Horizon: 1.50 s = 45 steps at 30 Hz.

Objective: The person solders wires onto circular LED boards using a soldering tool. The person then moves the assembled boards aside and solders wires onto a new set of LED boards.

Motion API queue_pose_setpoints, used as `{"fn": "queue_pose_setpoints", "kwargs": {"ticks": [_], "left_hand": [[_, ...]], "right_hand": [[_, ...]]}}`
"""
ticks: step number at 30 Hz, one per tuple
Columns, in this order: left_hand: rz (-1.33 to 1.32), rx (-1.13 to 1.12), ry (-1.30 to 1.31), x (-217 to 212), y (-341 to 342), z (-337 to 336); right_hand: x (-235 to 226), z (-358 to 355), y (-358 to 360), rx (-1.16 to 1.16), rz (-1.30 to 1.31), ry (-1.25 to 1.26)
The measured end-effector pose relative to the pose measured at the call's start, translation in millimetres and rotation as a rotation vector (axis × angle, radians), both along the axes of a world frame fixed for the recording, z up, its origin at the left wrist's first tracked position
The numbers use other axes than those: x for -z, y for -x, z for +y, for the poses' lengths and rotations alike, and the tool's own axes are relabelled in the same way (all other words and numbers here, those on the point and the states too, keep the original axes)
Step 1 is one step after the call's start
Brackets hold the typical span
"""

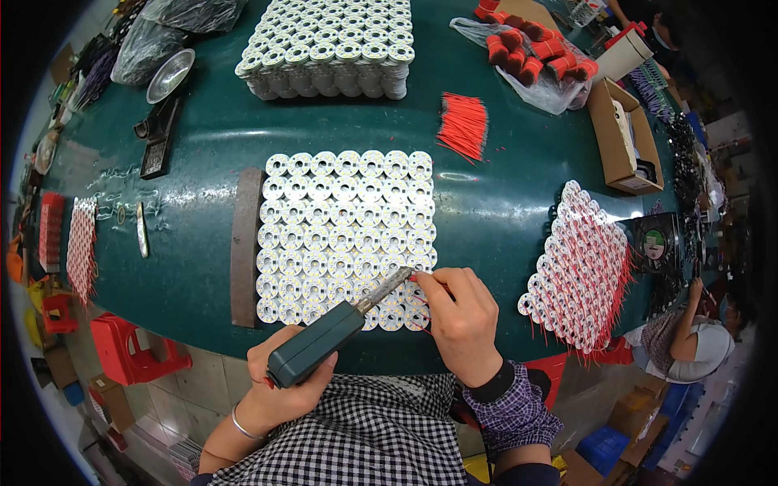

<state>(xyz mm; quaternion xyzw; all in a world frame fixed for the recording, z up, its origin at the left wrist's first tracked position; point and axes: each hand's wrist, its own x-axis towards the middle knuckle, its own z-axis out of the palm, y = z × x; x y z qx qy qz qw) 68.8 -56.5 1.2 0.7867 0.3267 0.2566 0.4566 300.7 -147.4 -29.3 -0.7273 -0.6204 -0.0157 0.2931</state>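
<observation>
A square panel of round white LED circuit boards (334, 215) lies flat on the green table in front of me. My left hand (279, 385) is wrapped round the dark green body of a soldering gun (318, 344). Its greyish metal tip reaches the panel's lower right part. Close beside that tip, my right hand (466, 324) pinches a short red wire (414, 277) against one of the boards. A few red wires stick out of the boards just below my right fingers, which partly cover that corner.
A brown metal bar (245, 247) borders the panel's left side. Loose red wires (463, 125) lie beyond it, near a tall stack of panels (326, 57). A wired panel (577, 271) and an open carton (622, 138) are on the right. Far left lies a small knife (143, 229).
</observation>
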Motion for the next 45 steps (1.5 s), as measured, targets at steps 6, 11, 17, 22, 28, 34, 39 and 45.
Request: {"fn": "queue_pose_setpoints", "kwargs": {"ticks": [6,11,17,22,28,34,39,45], "left_hand": [[0.025,0.016,-0.056,2,3,1],[-0.011,-0.059,0.063,4,7,-3],[-0.019,-0.006,-0.026,-5,-1,3],[-0.031,-0.011,0.015,-3,-7,3],[-0.035,-0.011,0.081,-1,-9,4],[0.004,-0.009,0.123,-1,-11,2],[0.013,-0.002,0.097,-2,-12,3],[0.018,0.022,-0.022,0,-7,3]], "right_hand": [[-1,1,1,0.009,0.011,0.003],[-1,1,-1,0.004,0.0,-0.005],[-8,1,-5,0.088,0.042,-0.053],[2,-1,-10,0.068,0.015,-0.08],[-2,0,-8,0.085,0.061,-0.035],[-2,1,-8,0.079,0.055,-0.034],[-2,2,-8,0.073,0.04,-0.029],[-1,2,-8,0.077,0.033,-0.033]]}}
